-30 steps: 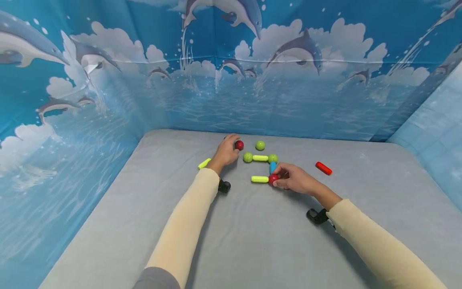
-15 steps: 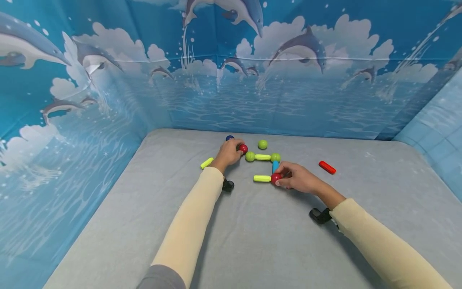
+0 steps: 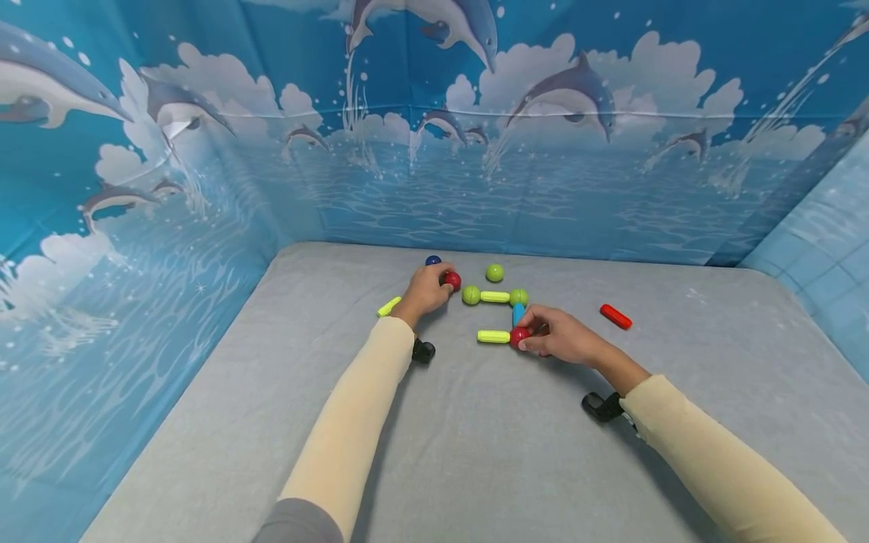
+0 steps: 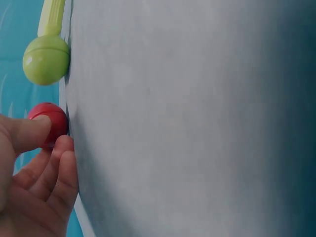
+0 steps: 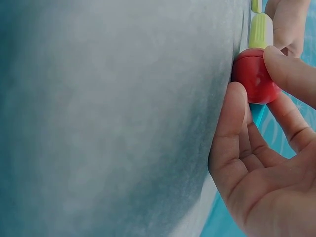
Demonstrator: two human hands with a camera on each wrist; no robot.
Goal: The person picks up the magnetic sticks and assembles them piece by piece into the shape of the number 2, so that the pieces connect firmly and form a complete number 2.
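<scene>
My left hand (image 3: 425, 292) pinches a red ball (image 3: 452, 281) between thumb and fingers, a small gap left of a green ball (image 3: 471, 295). A yellow rod (image 3: 495, 297) joins that ball to a second green ball (image 3: 519, 296). From there a blue rod (image 3: 519, 314) runs down to another red ball (image 3: 519, 336), which my right hand (image 3: 560, 335) grips. A yellow rod (image 3: 493, 336) extends left from this ball. In the left wrist view, my thumb covers part of the red ball (image 4: 57, 121), below the green ball (image 4: 47, 60).
A loose green ball (image 3: 495, 272) lies behind the joined pieces, and a dark blue ball (image 3: 432, 260) behind my left hand. A yellow rod (image 3: 388, 306) is partly behind my left wrist. Right of my right hand lies a red rod (image 3: 615, 317). Dolphin-print curtains (image 3: 434, 196) border the grey surface (image 3: 475, 452).
The left hand and its red ball came nearer the left green ball, then shifted slightly back left. The dark blue ball, mostly hidden earlier, shows. My right hand keeps its grip.
</scene>
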